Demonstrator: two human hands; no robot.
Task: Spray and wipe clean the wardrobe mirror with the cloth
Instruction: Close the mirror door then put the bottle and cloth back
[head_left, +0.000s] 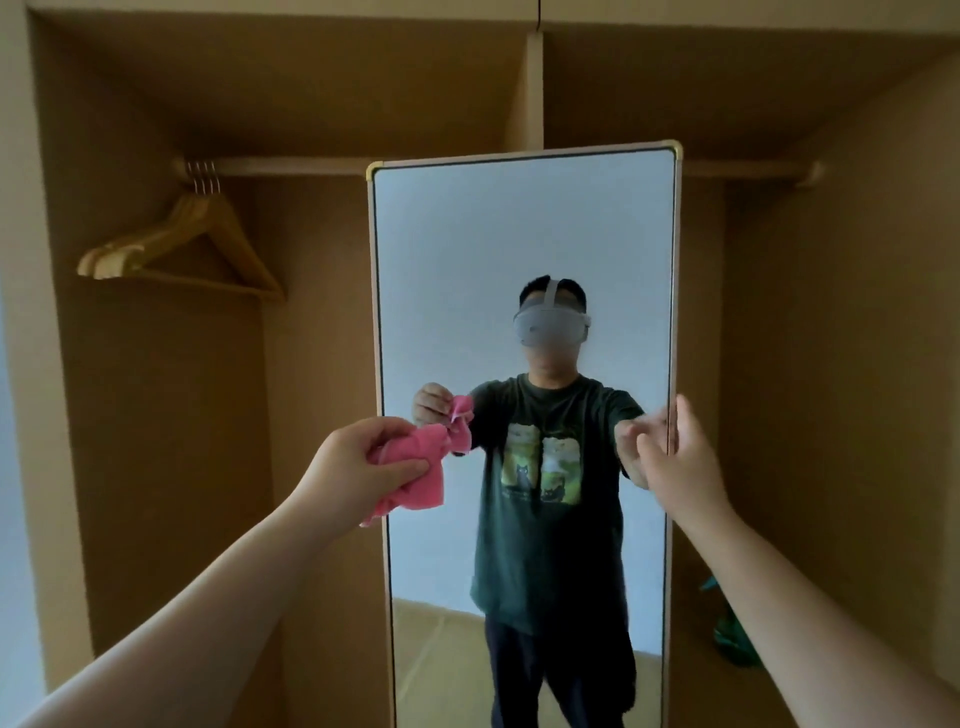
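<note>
A tall mirror (519, 234) in a pale frame stands inside an open wooden wardrobe. My left hand (358, 462) grips a bunched pink cloth (415, 478) at the mirror's left edge, at mid height. My right hand (680, 457) is at the mirror's right edge with its fingers on or near the frame; the hand is blurred. The glass reflects a person in a dark green T-shirt with both arms held out. No spray bottle can be seen.
Wooden hangers (182, 244) hang from the rail (291, 166) at the upper left. A green thing (732, 634) lies low at the right, partly behind my right forearm. Wardrobe walls close in on both sides of the mirror.
</note>
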